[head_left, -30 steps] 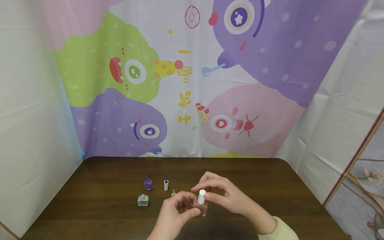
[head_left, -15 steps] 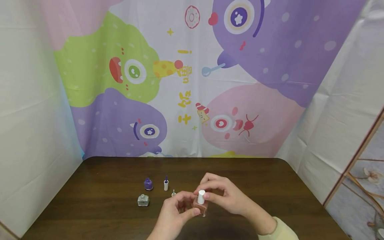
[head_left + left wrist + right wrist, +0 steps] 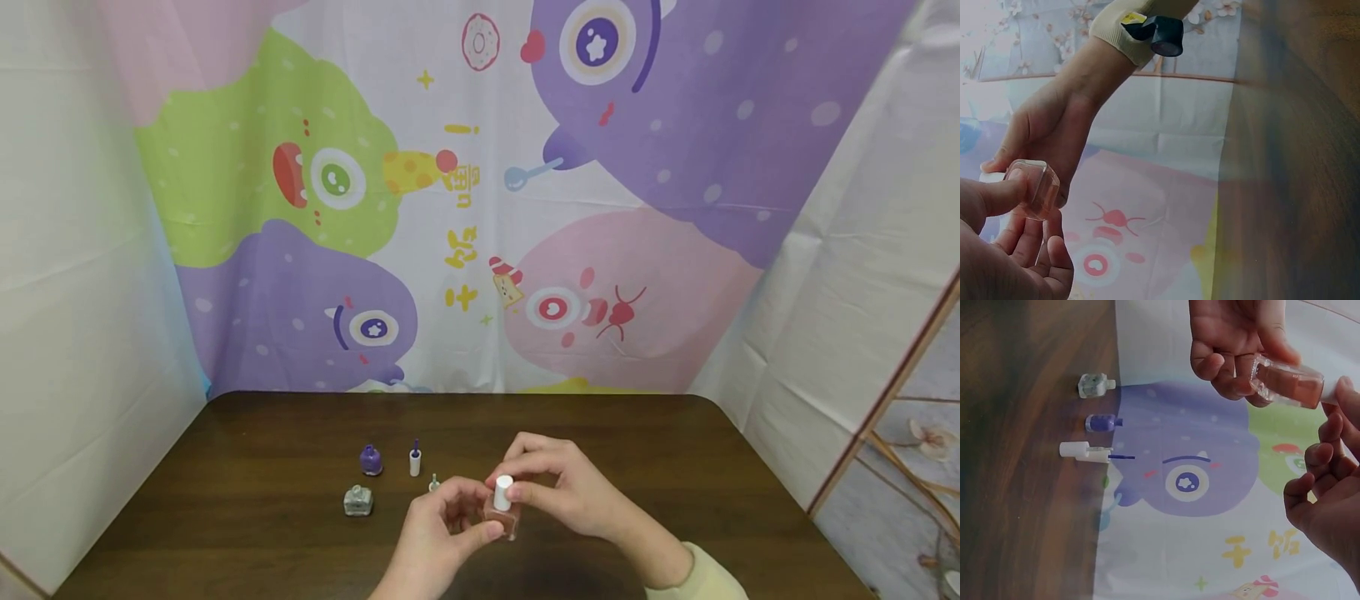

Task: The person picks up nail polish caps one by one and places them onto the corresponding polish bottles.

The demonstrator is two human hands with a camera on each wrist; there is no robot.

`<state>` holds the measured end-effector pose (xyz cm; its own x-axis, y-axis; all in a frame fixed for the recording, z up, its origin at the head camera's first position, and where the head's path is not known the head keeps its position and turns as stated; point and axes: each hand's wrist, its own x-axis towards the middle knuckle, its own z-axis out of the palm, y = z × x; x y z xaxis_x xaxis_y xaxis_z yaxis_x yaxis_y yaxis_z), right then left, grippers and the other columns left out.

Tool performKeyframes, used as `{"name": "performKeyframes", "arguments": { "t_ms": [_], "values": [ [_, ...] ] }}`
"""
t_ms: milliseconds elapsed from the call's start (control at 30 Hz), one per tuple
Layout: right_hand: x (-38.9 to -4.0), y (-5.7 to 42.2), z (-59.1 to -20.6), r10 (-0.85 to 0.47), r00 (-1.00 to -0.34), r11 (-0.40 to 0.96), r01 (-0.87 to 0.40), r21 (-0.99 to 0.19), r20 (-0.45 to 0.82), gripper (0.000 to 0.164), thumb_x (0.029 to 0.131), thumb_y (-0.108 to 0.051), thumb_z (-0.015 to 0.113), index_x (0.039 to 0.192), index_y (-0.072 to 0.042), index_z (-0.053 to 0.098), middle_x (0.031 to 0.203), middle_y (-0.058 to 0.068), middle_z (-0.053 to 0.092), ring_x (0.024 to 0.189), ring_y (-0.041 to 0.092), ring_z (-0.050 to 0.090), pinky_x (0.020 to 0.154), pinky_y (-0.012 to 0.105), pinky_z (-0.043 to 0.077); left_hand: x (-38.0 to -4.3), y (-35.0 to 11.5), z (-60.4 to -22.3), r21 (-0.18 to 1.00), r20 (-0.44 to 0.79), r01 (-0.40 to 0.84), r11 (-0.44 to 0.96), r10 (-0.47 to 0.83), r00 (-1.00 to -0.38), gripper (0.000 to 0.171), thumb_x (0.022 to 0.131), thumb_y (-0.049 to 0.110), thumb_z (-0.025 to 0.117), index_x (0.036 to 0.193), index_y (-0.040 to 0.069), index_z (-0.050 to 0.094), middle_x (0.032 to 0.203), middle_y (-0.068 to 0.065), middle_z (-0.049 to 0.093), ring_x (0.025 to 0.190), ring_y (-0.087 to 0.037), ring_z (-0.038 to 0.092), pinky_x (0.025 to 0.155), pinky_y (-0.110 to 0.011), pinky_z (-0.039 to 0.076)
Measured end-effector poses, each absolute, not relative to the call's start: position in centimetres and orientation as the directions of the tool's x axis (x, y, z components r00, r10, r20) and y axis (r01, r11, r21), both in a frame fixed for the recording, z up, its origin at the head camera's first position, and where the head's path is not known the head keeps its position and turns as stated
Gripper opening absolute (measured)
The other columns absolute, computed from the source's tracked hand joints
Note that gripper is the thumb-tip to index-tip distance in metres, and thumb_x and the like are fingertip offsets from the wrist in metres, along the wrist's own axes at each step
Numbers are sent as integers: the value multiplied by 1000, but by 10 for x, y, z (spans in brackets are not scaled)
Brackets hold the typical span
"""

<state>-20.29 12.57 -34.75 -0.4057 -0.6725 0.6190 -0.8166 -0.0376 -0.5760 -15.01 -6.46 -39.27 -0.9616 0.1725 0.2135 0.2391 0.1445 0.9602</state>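
Observation:
My left hand (image 3: pixel 442 533) grips a clear nail polish bottle (image 3: pixel 504 521) of pinkish-brown polish between thumb and fingers, above the table. My right hand (image 3: pixel 566 487) pinches the bottle's white cap (image 3: pixel 504 492), which sits on the neck. In the right wrist view the bottle (image 3: pixel 1288 383) lies between both hands, its cap partly hidden by the right fingers. To the left stand an uncapped purple nail polish bottle (image 3: pixel 371 461) and an uncapped silver glitter one (image 3: pixel 358 501). A white cap with a purple brush (image 3: pixel 416 462) stands brush up beside them.
Another white brush cap (image 3: pixel 1074 449) stands on the dark wooden table (image 3: pixel 247 483), mostly hidden behind the left hand in the head view. A cartoon-print curtain (image 3: pixel 480 350) hangs behind the table's far edge, with pale cloth at both sides.
The right fingers have closed in slightly round the cap, and the bottle has shifted a little. The left hand stays nearly still, and the things on the table have not moved.

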Motion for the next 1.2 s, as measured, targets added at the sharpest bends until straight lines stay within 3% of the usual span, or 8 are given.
{"name": "performKeyframes", "arguments": {
  "t_ms": [367,667,1033,1200],
  "values": [
    [-209,127,-362,-631,-468,42,-817,-575,619,16,87,-3,64,102,-8,71,88,3,62,80,9,57,64,24,50,-150,-60,-396,942,268,278,187,80,-960,25,75,20,80,93,12,64,80,2,64,69,-5,52,61,-20,44],
    [-208,127,-362,-633,-496,67,-799,-597,594,20,87,1,63,102,-10,69,92,3,62,83,9,57,64,25,50,-149,-58,-395,940,284,285,188,34,-958,26,73,22,81,92,13,65,81,2,65,71,-8,55,63,-20,46],
    [-193,126,-330,-639,-430,42,-847,-529,637,22,83,9,62,100,-5,67,91,4,59,83,10,55,67,24,48,-151,-63,-390,897,369,380,227,90,-925,28,75,25,80,98,23,65,88,8,67,77,-12,60,71,-25,49],
    [-204,137,-337,-636,-482,91,-822,-562,602,26,85,8,61,102,-11,68,95,2,60,87,11,56,69,26,48,-152,-72,-385,850,452,469,239,125,-883,29,77,23,77,103,23,65,96,7,69,84,-12,63,74,-26,51]
  ]
}}
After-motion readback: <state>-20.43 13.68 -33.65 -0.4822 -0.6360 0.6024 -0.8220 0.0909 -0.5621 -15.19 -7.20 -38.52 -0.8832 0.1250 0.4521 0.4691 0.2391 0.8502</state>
